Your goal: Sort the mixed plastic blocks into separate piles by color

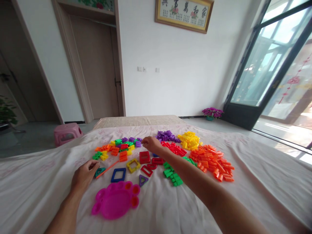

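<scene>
My left hand (pixel 85 174) rests on the cloth at the left, fingers bent together beside a dark green triangle (pixel 99 172) and an orange stick (pixel 107 169); whether it grips the triangle is unclear. My right hand (pixel 152 144) reaches to the middle, its fingertips at a purple block (pixel 138 143) at the right end of a row of joined coloured blocks (pixel 123 147). Between the hands lie a red square (pixel 144 157), a yellow square (pixel 133 165), a blue square (pixel 118 175) and a purple triangle (pixel 143 180).
Piles of purple (pixel 167 136), yellow (pixel 190 140), orange (pixel 214 162) and green blocks (pixel 172 175) lie at the right, partly behind my right arm. A pink paw-shaped tray (pixel 115 203) is near the front. A pink stool (pixel 68 134) stands beyond the cloth.
</scene>
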Motion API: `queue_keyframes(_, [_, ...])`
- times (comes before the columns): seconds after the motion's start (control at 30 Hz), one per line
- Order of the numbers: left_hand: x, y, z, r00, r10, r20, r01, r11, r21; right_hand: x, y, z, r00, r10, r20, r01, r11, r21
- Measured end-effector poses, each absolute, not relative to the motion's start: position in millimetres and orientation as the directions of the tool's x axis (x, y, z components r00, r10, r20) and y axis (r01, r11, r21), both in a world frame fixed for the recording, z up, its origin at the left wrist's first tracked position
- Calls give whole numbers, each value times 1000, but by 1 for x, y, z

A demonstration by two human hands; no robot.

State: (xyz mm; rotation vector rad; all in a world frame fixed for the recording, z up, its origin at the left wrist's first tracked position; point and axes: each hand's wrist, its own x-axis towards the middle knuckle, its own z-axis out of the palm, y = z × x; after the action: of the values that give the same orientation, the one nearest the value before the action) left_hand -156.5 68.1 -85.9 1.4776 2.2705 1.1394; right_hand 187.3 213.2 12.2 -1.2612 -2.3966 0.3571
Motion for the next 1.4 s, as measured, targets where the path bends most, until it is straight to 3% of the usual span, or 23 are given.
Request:
queue_keyframes(0.17, [-154, 67, -85, -486, 845, 220, 666, 195, 720, 117, 185, 3, -683, 707, 181, 667, 705, -241])
queue_keyframes(0.43, [-153, 68, -84, -490, 845, 213, 663, 202, 721, 86, 172, -6, -710, 700, 77, 692, 713, -110])
queue_keyframes(0.57, [-154, 68, -85, -492, 843, 216, 664, 204, 719, 89, 170, -9, -682, 727, 79, 712, 685, -156])
queue_keyframes(0.83, [-153, 66, -82, -480, 850, 217, 679, 203, 705, 160, 161, 11, -566, 792, 229, 709, 610, -355])
queue_keyframes(1.0, [-158, 68, -85, -488, 848, 205, 710, 249, 659, 260, 163, 11, -354, 878, 321, 808, 460, -368])
queue_keyframes(1.2, [-158, 68, -85, -487, 847, 213, 723, 254, 643, 375, 171, 5, -60, 947, 314, 969, 131, -211])
queue_keyframes(1.4, [-160, 68, -88, -494, 850, 182, 711, 274, 648, 454, 169, 11, 203, 910, 362, 978, -173, -113])
